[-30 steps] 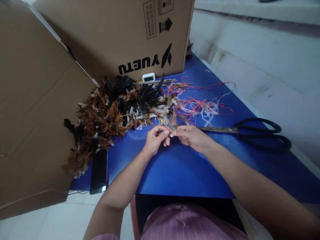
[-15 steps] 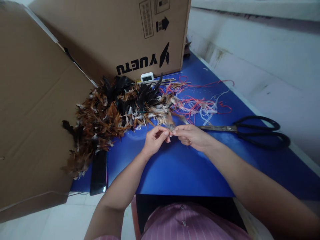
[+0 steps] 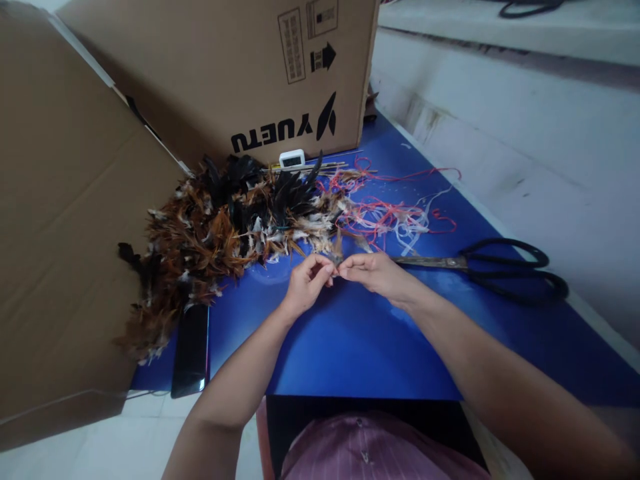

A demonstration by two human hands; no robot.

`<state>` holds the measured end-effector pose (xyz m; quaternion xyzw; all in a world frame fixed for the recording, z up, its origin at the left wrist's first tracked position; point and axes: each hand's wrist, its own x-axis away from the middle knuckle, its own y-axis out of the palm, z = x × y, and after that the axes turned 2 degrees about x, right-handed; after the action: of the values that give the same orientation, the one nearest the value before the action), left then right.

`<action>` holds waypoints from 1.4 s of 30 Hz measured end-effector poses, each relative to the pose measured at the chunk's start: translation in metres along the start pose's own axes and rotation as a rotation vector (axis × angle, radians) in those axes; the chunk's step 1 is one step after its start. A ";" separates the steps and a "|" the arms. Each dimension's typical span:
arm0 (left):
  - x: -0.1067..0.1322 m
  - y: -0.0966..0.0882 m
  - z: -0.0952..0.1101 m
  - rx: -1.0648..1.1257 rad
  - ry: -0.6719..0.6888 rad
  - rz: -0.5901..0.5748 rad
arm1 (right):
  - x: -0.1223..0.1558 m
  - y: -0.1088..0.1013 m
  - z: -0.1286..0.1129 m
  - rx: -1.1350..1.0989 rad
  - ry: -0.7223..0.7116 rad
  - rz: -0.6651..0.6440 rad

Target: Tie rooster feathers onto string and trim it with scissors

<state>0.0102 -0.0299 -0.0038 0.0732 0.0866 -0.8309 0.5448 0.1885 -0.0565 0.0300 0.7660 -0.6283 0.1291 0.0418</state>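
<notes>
My left hand is closed in a pinch, thumb against forefinger, at the lower end of a small brown-grey feather. The feather stands upright between my hands. My right hand meets it from the other side, thumb and forefinger pressed together on the feather's base. The fingertips of both hands nearly touch, and they hide exactly what lies between them. Just beyond my hands spreads a large heap of brown, black and white feathers. Big black-handled scissors lie beside my right hand, the blades partly behind it.
Red and white strings lie tangled at the back right of the blue table. Thin sticks and a small white digital display rest by a cardboard box. A black phone sits at the left front edge.
My right hand has shifted slightly, its fingers now stretched straighter at the feather's base. The feather looks less blurred. The whole view has moved a little.
</notes>
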 end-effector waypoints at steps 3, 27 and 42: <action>-0.002 0.000 -0.002 0.025 -0.038 0.003 | 0.000 0.000 -0.002 0.054 -0.032 0.020; -0.003 0.001 -0.002 0.098 -0.236 -0.081 | 0.005 -0.015 0.001 0.536 -0.396 0.085; -0.002 0.003 0.001 0.257 -0.360 -0.145 | -0.002 -0.008 0.011 0.705 -0.762 0.239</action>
<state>0.0143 -0.0293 -0.0030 -0.0139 -0.1137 -0.8717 0.4765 0.1980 -0.0557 0.0201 0.6495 -0.6002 0.0486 -0.4642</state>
